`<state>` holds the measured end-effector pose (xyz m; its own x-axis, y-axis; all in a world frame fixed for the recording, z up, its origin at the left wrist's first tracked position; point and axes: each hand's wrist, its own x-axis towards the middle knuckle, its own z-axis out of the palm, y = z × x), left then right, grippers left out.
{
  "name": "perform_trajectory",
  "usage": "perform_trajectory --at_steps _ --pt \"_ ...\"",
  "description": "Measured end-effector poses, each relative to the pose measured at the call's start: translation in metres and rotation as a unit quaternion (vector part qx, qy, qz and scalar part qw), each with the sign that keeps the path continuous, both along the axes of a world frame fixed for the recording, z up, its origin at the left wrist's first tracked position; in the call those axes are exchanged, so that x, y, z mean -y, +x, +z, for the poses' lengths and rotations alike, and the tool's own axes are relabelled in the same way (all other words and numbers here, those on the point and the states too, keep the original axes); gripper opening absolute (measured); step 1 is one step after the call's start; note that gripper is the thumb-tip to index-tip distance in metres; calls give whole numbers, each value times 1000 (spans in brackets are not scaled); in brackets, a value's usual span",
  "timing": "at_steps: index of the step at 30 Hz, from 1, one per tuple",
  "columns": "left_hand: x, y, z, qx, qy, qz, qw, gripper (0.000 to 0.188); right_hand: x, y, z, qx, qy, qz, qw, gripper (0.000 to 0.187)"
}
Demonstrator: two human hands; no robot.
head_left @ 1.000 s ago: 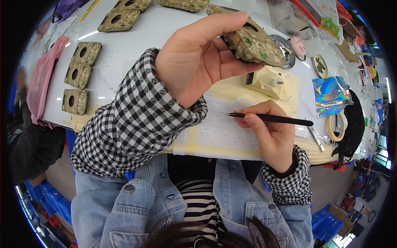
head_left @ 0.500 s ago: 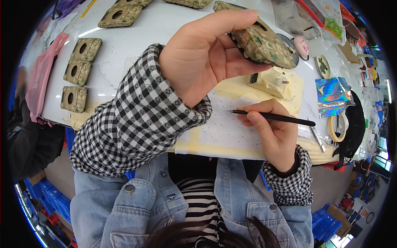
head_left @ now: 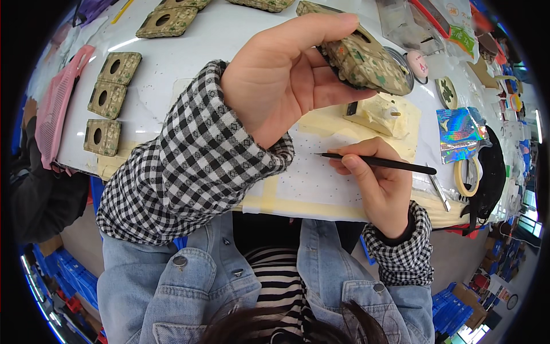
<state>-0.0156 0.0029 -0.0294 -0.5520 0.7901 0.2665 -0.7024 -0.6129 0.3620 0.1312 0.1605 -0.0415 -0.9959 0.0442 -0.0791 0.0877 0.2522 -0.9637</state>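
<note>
My left hand is raised above the table, its thumb on top and fingers underneath, closed round a camouflage model hull. The hull is tilted, and a round opening shows in its top. Lower and to the right, my right hand pinches a slim black pointed tool between thumb and fingers. Its fine pale tip points left over a white sheet dotted with tiny dark specks. Whether the tool is tweezers or a brush, I cannot tell. The tool and the hull are apart.
Several camouflage hulls with round holes stand at left and along the back. A tape-covered block sits beyond my right hand. At right lie a tape roll, a shiny pouch and a thin metal tool. A pink basket stands far left.
Both my hands, the hull and the black tool stay almost where they were. At the far left, another person's dark-sleeved arm has shifted slightly.
</note>
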Motion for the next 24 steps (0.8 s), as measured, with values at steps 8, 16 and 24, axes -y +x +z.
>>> perform_trajectory --at_steps 8,16,24 --pt "-1 -1 -3 -4 23 -8 1000 27 0 0 2 9 5 10 1000 13" --pt "-1 -1 -2 -7 32 -13 999 27 2 0 -1 -14 -12 -15 1000 13" --pt "-6 8 15 26 -140 51 988 27 0 0 3 8 -2 7 1000 12"
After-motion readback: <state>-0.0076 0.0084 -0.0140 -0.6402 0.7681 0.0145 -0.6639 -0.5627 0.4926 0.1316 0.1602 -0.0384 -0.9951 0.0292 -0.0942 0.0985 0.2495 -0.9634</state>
